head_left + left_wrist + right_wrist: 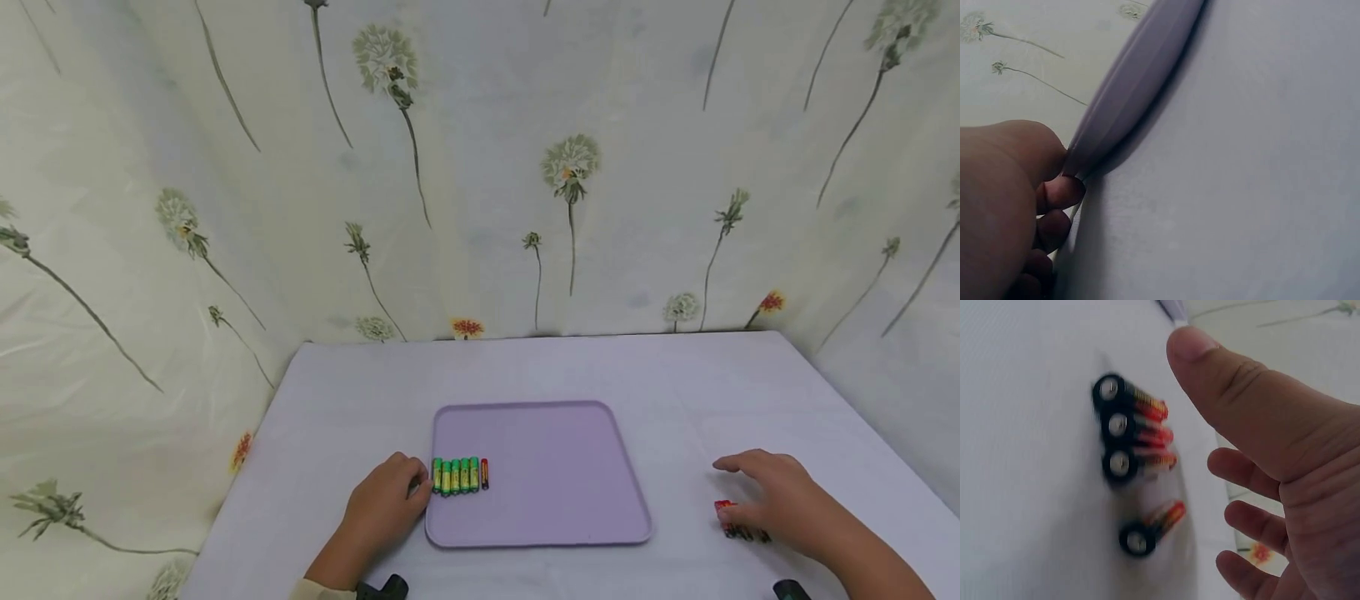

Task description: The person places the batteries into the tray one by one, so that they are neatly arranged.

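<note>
A lilac tray [555,483] lies on the table. Along its left side, several green batteries [456,477] stand side by side in a row, with one red battery [484,473] at the row's right end. My left hand [386,500] is at the tray's left edge, thumb and curled forefinger pinching the rim [1116,106]. Over to the right, my right hand [787,504] hovers above several red-and-black batteries [1141,428], thumb and fingers spread and nothing held. Three of these lie close together; another battery [1154,528] lies slightly apart, at an angle.
A white cloth [360,400] covers the table. Behind and at the sides hangs a curtain [480,183] printed with dandelions. Black wrist gear [382,587] shows at the bottom edge of the head view.
</note>
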{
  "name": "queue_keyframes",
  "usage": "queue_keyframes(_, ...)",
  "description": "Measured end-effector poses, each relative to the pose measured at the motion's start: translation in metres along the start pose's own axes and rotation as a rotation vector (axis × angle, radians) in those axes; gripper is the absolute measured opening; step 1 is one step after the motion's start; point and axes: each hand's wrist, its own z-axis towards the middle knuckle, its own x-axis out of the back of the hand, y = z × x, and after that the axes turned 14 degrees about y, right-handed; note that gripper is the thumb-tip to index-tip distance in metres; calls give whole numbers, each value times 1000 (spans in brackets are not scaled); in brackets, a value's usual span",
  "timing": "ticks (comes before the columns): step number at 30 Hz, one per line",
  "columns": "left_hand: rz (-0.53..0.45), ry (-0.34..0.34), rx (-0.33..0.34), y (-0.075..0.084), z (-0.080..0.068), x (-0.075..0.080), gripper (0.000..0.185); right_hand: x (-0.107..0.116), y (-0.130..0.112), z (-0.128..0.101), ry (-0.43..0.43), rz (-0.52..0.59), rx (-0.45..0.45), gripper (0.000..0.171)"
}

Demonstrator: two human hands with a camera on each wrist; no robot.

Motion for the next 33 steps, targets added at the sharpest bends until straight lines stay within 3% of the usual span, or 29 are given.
queue_keyframes(10, -12, 4, -9, 1, 0, 1, 10, -1, 22, -18, -32, -53, 14, 87)
queue_keyframes(21, -14, 9, -3, 1, 1, 0, 9, -1, 29, -29, -37, -46, 9, 73)
queue_keyframes(33, -14, 11, -9, -3, 2, -1, 9, -13, 35, -41, 64, 12, 75, 60)
